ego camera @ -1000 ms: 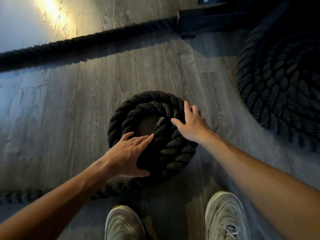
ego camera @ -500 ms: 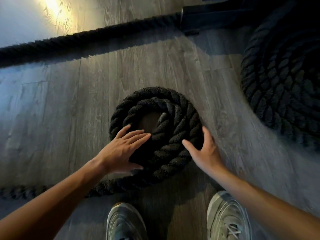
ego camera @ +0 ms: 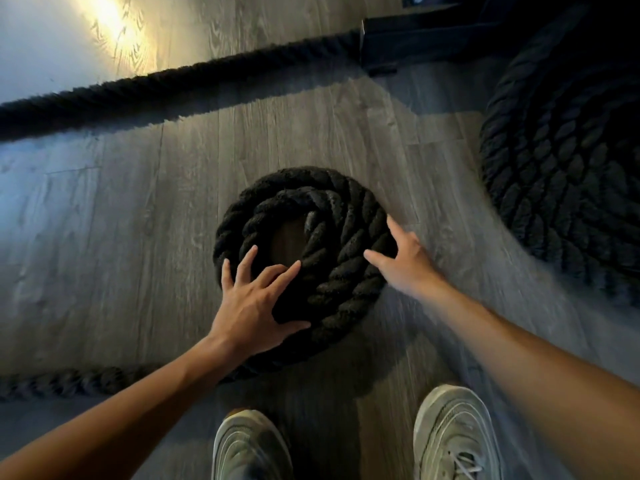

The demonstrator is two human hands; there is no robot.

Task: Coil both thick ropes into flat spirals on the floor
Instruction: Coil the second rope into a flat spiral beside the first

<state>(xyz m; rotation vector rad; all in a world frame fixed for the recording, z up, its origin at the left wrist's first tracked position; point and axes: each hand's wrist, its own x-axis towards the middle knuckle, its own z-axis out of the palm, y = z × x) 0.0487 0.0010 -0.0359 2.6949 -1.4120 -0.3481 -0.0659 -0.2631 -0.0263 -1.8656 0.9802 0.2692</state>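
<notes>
On the floor ahead of your feet: a small coil [ego camera: 341, 268] of thick black twisted rope lies flat on the grey wood-grain floor [ego camera: 121, 237], about two turns wound round a bare gap at its centre.
Your left hand [ego camera: 256, 306]: palm down on the near-left part of the small coil, fingers straight and spread, thumb out to the right; it grips nothing.
Your right hand [ego camera: 405, 261]: against the outer right edge of the small coil, fingers apart and extended, thumb lying on top of the rope; it is not closed round it.
Loose tail [ego camera: 69, 379]: rope running from under your left forearm away to the left edge.
Straight run [ego camera: 173, 84]: the same thick rope crossing the floor beyond the small coil, from the left edge up to a dark block [ego camera: 415, 36].
Large coil [ego camera: 561, 188]: many turns lying flat at your right, well apart from the small coil, cut off by the frame.
Shoes [ego camera: 453, 434]: a pale pair at the bottom edge, toes pointing forward.
</notes>
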